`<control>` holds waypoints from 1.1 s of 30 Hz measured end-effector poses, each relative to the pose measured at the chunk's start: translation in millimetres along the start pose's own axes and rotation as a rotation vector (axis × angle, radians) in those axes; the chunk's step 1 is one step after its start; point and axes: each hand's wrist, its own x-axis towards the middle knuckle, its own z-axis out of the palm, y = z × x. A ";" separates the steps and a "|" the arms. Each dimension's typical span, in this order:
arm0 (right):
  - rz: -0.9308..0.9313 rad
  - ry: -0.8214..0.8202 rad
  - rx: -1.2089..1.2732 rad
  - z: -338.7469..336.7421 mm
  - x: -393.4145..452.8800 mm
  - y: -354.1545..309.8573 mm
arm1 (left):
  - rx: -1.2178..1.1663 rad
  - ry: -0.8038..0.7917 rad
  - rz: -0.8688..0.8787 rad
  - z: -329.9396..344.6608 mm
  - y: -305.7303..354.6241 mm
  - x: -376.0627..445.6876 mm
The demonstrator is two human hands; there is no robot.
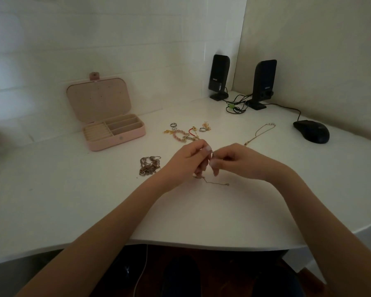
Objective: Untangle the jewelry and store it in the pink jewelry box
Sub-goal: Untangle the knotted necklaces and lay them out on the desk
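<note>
My left hand (191, 157) and my right hand (234, 160) meet just above the white desk (201, 211), both pinching a thin chain (216, 182). Its loose end trails onto the desk below my fingers. The pink jewelry box (116, 133) stands open at the back left, lid up, with its compartments showing nothing inside. A tangled pile of chains (149, 165) lies left of my left hand. A cluster of rings, a beaded bracelet and charms (186, 131) sits behind my hands. A gold necklace (259, 133) lies stretched out to the right.
Two black speakers (219, 77) (263, 82) with tangled cables (236, 107) stand at the back right corner. A black computer mouse (312, 131) rests at the right. The desk's curved front edge runs under my forearms. White walls close the back and right.
</note>
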 end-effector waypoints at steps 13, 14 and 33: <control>0.135 0.269 1.406 4.3 0.7 8.0 | 0.154 -0.089 -0.055 -11.0 -8.7 -3.4; 0.142 0.298 1.397 3.9 0.4 7.8 | 0.204 -0.084 -0.051 -13.0 -9.2 -4.6; 0.231 0.783 0.391 9.3 4.4 16.2 | 0.313 0.031 -0.066 -47.8 0.5 -13.6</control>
